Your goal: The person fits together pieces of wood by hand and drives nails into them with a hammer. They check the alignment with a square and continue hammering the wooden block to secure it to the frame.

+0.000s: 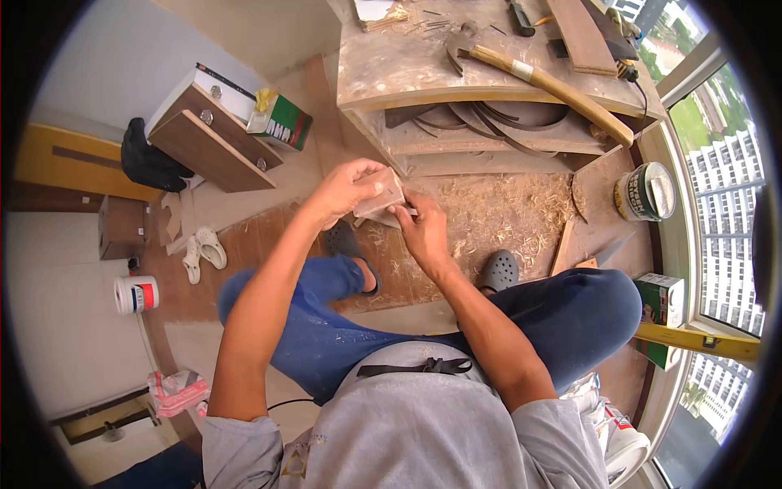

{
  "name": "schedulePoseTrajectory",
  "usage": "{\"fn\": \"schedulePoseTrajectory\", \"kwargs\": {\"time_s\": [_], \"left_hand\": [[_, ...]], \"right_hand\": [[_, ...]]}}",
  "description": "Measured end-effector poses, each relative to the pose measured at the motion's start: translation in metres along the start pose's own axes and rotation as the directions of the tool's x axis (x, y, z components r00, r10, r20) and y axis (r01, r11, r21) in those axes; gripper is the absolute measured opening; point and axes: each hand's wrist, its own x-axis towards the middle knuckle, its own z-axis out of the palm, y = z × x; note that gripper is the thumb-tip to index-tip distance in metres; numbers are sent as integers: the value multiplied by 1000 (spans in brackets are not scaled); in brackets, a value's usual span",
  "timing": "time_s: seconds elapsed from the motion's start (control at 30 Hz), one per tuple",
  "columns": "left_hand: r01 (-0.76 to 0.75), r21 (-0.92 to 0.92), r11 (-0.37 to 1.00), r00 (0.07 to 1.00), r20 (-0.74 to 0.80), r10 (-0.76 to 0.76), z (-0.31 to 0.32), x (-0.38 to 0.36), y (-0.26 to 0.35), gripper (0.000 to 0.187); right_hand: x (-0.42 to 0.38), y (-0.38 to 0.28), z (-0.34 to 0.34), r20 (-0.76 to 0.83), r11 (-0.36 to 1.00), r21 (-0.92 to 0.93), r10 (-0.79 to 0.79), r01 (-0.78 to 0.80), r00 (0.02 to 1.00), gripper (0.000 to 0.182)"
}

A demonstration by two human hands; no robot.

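A small brown wooden block (381, 192) is held up between my two hands, above the floor and just in front of the workbench. My left hand (349, 192) grips its left side, thumb on the top face. At its right edge my right hand (423, 231) is closed, with thumb and fingers pinched on something thin and pale that I cannot make out. A light strip shows just under the block, between the hands.
The workbench (391, 69) ahead bears a hammer (554, 88), a board (582, 37) and loose nails. Curled strips lie on its shelf. Wood shavings (505, 216) cover the floor. A drawer unit (216, 147) and green box (279, 122) stand left, a tub (643, 192) right.
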Motion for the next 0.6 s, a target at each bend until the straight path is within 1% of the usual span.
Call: {"fn": "schedulePoseTrajectory", "kwargs": {"time_s": [0.1, 0.23, 0.37, 0.5, 0.6], "left_hand": [[-2, -11, 1000, 1000, -1, 2, 0, -1, -2, 39], [-16, -28, 999, 999, -46, 15, 3, -1, -5, 38], [11, -48, 999, 999, -39, -13, 4, -5, 1, 38], [46, -73, 996, 998, -42, -49, 4, -5, 4, 39], [56, -77, 995, 997, -46, -59, 4, -4, 3, 38]], "right_hand": [[0, -3, -3, -10, 1000, 9, -1, 1, 1000, 37], [3, -1, -9, 52, 999, 46, -14, 12, 999, 41], [6, -4, -13, 100, 997, 78, 7, -15, 995, 42], [8, -2, -12, 110, 995, 97, 18, -29, 994, 44], [8, 0, -12, 92, 996, 92, 0, -8, 996, 48]]}}
